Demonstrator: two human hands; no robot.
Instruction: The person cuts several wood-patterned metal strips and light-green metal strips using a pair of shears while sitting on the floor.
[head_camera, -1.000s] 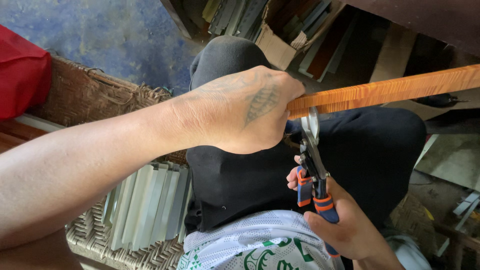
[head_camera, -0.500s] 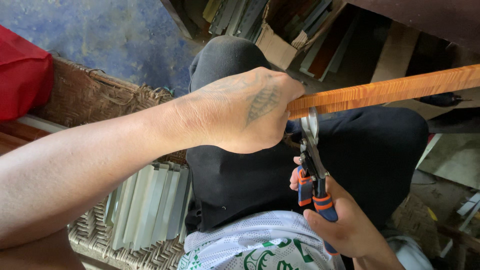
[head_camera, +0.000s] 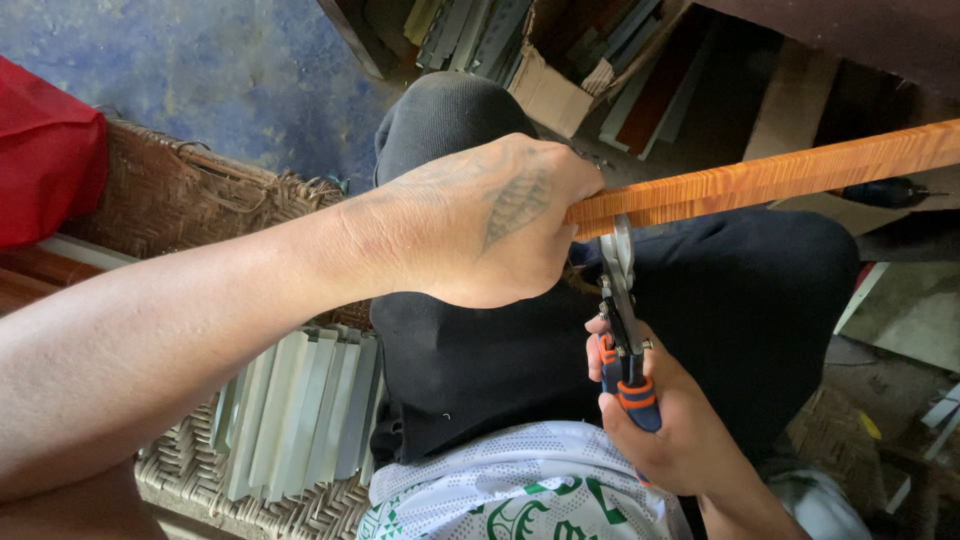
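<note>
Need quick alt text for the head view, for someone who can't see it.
The left hand grips an orange wood-grain strip while the right hand holds snips with blades at the strip's lower edge. Pale strips lie in a woven basket.

A person seen from their own head. Both forearms are bare, with no sleeves, watch or rings showing. The left hand (head_camera: 480, 225) carries a dark tattoo on its back, a leaf-like or feather-like shape with fine crosshatched lines. The right hand (head_camera: 670, 430) is unmarked. They wear black trousers (head_camera: 500, 350) and a white shirt (head_camera: 500, 490) patterned with small grey dots and bold green shapes.
</note>
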